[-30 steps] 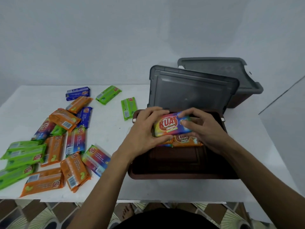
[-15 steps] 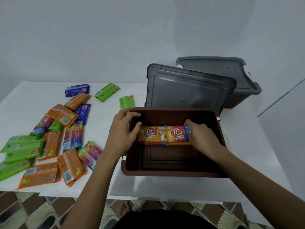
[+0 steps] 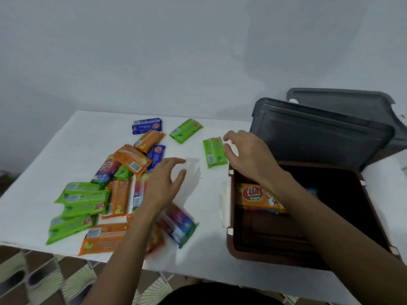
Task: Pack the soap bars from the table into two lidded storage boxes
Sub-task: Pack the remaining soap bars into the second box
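Plain pale wall behind, and a white worktop standing over a patterned tile floor.

Progress, in my judgement: early. At the left of the worktop lies a loose heap of wrapped soap bars in green, orange, blue and multicolour. They overlap one another and all wait to be packed.

My left grip hovers at the heap's right edge, palm down, fingers spread and nearly straight, holding nothing. The forearm comes in low over the nearest bars. The view is blurred, so I cannot tell whether a fingertip touches a wrapper.

Further right a single green bar lies alone, just beside the box's far left corner. My right grip reaches over that corner toward it, fingers loosely hooked at the bar's right edge and not closed on it. Contact is unclear.

The brown storage box stands open on the right. Orange bars lie flat inside toward its far side, partly hidden by the right forearm, and much of the floor shows bare. Its grey lid stands propped behind it. The second box's lid shows behind that, and its contents are hidden.

Remaining: most bars, the second box and both lids.
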A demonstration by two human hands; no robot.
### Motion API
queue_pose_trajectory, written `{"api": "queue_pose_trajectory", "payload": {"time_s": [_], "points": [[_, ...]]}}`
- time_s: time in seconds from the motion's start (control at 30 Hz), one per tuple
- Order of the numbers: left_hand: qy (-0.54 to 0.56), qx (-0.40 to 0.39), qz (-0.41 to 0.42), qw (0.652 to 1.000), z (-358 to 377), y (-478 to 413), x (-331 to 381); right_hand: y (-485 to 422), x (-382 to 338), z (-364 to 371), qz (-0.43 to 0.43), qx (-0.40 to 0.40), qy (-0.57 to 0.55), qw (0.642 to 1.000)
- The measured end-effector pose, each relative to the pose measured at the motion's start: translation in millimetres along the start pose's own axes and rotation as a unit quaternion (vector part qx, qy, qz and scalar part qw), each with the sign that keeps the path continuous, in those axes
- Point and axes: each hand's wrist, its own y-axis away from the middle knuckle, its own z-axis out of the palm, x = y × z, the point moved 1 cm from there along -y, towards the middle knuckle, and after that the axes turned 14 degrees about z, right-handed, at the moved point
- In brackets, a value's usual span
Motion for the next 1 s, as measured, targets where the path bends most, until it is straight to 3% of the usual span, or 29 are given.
{"api": "queue_pose_trajectory", "payload": {"time_s": [0.07, 0.17, 0.27, 0.4, 0.57, 0.77, 0.87, 1.0], "points": [[-0.053, -0.003, -0.056, 0.997, -18.2, -3.8, -40.2, -35.3, -10.3, 29.2, 0.039, -0.116, 0.037, 0.992], [-0.129, -0.006, -0.131, 0.983, -40.3, -9.7, -91.3, -78.6, -16.0, 74.0, 0.086, -0.341, 0.166, 0.921], [-0.209, 0.012, -0.188, 0.96, -51.9, -16.1, -120.1, -93.8, -16.6, 104.9, 0.104, -0.419, 0.264, 0.863], [-0.216, -0.029, -0.246, 0.944, -53.7, -31.4, -133.7, -96.0, -18.2, 116.0, 0.102, -0.396, 0.267, 0.873], [-0.238, -0.073, -0.29, 0.924, -49.2, -51.2, -134.9, -97.2, -20.8, 106.6, 0.114, -0.369, 0.183, 0.904], [-0.186, -0.101, -0.273, 0.938, -50.8, -66.0, -116.0, -90.6, -27.1, 80.9, 0.061, -0.245, 0.13, 0.959], [-0.15, -0.071, -0.238, 0.957, -52.3, -62.7, -101.4, -76.2, -27.5, 50.8, 0.053, -0.183, 0.027, 0.981], [-0.046, 0.041, -0.18, 0.982, -57.1, -52.9, -72.4, -41.3, -20.2, 10.2, 0.058, -0.112, -0.145, 0.981]]}}
